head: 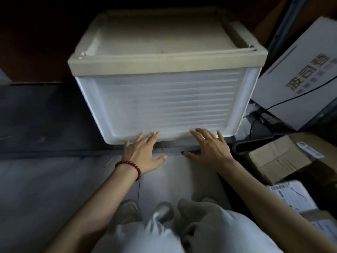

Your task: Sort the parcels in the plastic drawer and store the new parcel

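A plastic drawer unit (164, 99) with a beige top frame and a frosted, ribbed white front stands on the floor ahead of me. Its drawer is closed and the contents are hidden. My left hand (144, 152), with a red bead bracelet on the wrist, lies flat with straight fingers reaching the bottom edge of the drawer front. My right hand (209, 147) is spread the same way at the bottom edge, a little to the right. Neither hand holds anything.
Brown cardboard parcels (277, 159) with shipping labels are stacked at the right, and a labelled white parcel (293, 196) lies nearer me. A large white printed box (299, 75) leans at the upper right, with black cables in front. My knees and shoes are below.
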`<act>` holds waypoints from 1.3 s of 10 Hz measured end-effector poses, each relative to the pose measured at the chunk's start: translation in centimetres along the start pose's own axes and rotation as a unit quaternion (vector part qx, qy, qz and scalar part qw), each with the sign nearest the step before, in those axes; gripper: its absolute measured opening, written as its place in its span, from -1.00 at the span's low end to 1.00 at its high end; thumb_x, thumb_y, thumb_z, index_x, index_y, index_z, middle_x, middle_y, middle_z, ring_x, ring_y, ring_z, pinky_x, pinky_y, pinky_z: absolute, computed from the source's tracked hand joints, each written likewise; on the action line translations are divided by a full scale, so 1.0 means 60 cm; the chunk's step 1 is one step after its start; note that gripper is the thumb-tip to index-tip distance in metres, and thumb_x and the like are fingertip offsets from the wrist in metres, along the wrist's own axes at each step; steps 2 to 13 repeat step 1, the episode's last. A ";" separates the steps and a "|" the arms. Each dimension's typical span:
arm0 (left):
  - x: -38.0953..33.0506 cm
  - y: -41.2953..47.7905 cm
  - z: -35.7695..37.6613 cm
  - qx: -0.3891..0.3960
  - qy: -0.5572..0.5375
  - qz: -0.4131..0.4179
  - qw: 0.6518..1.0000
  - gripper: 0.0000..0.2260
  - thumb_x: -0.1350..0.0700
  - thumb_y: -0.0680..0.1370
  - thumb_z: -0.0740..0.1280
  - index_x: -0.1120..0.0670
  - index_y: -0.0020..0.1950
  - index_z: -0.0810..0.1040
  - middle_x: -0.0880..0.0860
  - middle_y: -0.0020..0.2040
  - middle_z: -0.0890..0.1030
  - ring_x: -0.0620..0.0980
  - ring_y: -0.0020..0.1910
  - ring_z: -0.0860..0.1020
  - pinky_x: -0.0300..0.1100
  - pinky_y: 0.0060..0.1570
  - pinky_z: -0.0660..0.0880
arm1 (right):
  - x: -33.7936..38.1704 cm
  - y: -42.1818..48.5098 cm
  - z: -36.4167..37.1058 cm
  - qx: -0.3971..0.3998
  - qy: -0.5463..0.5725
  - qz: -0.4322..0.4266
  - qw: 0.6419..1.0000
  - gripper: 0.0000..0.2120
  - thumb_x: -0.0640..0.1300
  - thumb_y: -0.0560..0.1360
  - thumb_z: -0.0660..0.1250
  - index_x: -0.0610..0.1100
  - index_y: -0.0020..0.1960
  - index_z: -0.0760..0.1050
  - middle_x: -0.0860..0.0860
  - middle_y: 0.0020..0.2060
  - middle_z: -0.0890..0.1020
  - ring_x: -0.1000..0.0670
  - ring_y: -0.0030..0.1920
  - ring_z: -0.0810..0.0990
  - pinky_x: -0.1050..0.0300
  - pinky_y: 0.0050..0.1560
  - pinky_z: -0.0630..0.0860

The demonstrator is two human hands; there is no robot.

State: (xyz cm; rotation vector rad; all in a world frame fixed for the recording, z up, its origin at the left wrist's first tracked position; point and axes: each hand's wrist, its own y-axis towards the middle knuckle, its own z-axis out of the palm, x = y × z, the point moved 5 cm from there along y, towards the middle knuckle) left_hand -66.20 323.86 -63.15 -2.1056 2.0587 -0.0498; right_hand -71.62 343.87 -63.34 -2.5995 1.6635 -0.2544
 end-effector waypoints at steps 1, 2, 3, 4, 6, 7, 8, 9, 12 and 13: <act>-0.008 -0.027 -0.041 0.014 0.018 0.005 1.000 -0.32 -0.30 0.53 0.17 -0.10 0.56 0.03 -0.05 0.54 0.19 0.02 0.52 0.13 0.07 0.43 0.15 | 0.006 -0.025 -0.030 0.043 0.003 0.005 0.999 -0.24 0.39 0.49 0.12 0.06 0.56 0.05 0.09 0.55 0.15 0.03 0.55 0.06 -0.10 0.50 -0.11; -0.008 -0.027 -0.041 0.014 0.018 0.005 1.000 -0.32 -0.30 0.53 0.17 -0.10 0.56 0.03 -0.05 0.54 0.19 0.02 0.52 0.13 0.07 0.43 0.15 | 0.006 -0.025 -0.030 0.043 0.003 0.005 0.999 -0.24 0.39 0.49 0.12 0.06 0.56 0.05 0.09 0.55 0.15 0.03 0.55 0.06 -0.10 0.50 -0.11; -0.008 -0.027 -0.041 0.014 0.018 0.005 1.000 -0.32 -0.30 0.53 0.17 -0.10 0.56 0.03 -0.05 0.54 0.19 0.02 0.52 0.13 0.07 0.43 0.15 | 0.006 -0.025 -0.030 0.043 0.003 0.005 0.999 -0.24 0.39 0.49 0.12 0.06 0.56 0.05 0.09 0.55 0.15 0.03 0.55 0.06 -0.10 0.50 -0.11; -0.008 -0.027 -0.041 0.014 0.018 0.005 1.000 -0.32 -0.30 0.53 0.17 -0.10 0.56 0.03 -0.05 0.54 0.19 0.02 0.52 0.13 0.07 0.43 0.15 | 0.006 -0.025 -0.030 0.043 0.003 0.005 0.999 -0.24 0.39 0.49 0.12 0.06 0.56 0.05 0.09 0.55 0.15 0.03 0.55 0.06 -0.10 0.50 -0.11; -0.008 -0.027 -0.041 0.014 0.018 0.005 1.000 -0.32 -0.30 0.53 0.17 -0.10 0.56 0.03 -0.05 0.54 0.19 0.02 0.52 0.13 0.07 0.43 0.15 | 0.006 -0.025 -0.030 0.043 0.003 0.005 0.999 -0.24 0.39 0.49 0.12 0.06 0.56 0.05 0.09 0.55 0.15 0.03 0.55 0.06 -0.10 0.50 -0.11; -0.008 -0.027 -0.041 0.014 0.018 0.005 1.000 -0.32 -0.30 0.53 0.17 -0.10 0.56 0.03 -0.05 0.54 0.19 0.02 0.52 0.13 0.07 0.43 0.15 | 0.006 -0.025 -0.030 0.043 0.003 0.005 0.999 -0.24 0.39 0.49 0.12 0.06 0.56 0.05 0.09 0.55 0.15 0.03 0.55 0.06 -0.10 0.50 -0.11; -0.008 -0.027 -0.041 0.014 0.018 0.005 1.000 -0.32 -0.30 0.53 0.17 -0.10 0.56 0.03 -0.05 0.54 0.19 0.02 0.52 0.13 0.07 0.43 0.15 | 0.006 -0.025 -0.030 0.043 0.003 0.005 0.999 -0.24 0.39 0.49 0.12 0.06 0.56 0.05 0.09 0.55 0.15 0.03 0.55 0.06 -0.10 0.50 -0.11; -0.008 -0.027 -0.041 0.014 0.018 0.005 1.000 -0.32 -0.30 0.53 0.17 -0.10 0.56 0.03 -0.05 0.54 0.19 0.02 0.52 0.13 0.07 0.43 0.15 | 0.006 -0.025 -0.030 0.043 0.003 0.005 0.999 -0.24 0.39 0.49 0.12 0.06 0.56 0.05 0.09 0.55 0.15 0.03 0.55 0.06 -0.10 0.50 -0.11; -0.008 -0.027 -0.041 0.014 0.018 0.005 1.000 -0.32 -0.30 0.53 0.17 -0.10 0.56 0.03 -0.05 0.54 0.19 0.02 0.52 0.13 0.07 0.43 0.15 | 0.006 -0.025 -0.030 0.043 0.003 0.005 0.999 -0.24 0.39 0.49 0.12 0.06 0.56 0.05 0.09 0.55 0.15 0.03 0.55 0.06 -0.10 0.50 -0.11; -0.008 -0.027 -0.041 0.014 0.018 0.005 1.000 -0.32 -0.30 0.53 0.17 -0.10 0.56 0.03 -0.05 0.54 0.19 0.02 0.52 0.13 0.07 0.43 0.15 | 0.006 -0.025 -0.030 0.043 0.003 0.005 0.999 -0.24 0.39 0.49 0.12 0.06 0.56 0.05 0.09 0.55 0.15 0.03 0.55 0.06 -0.10 0.50 -0.11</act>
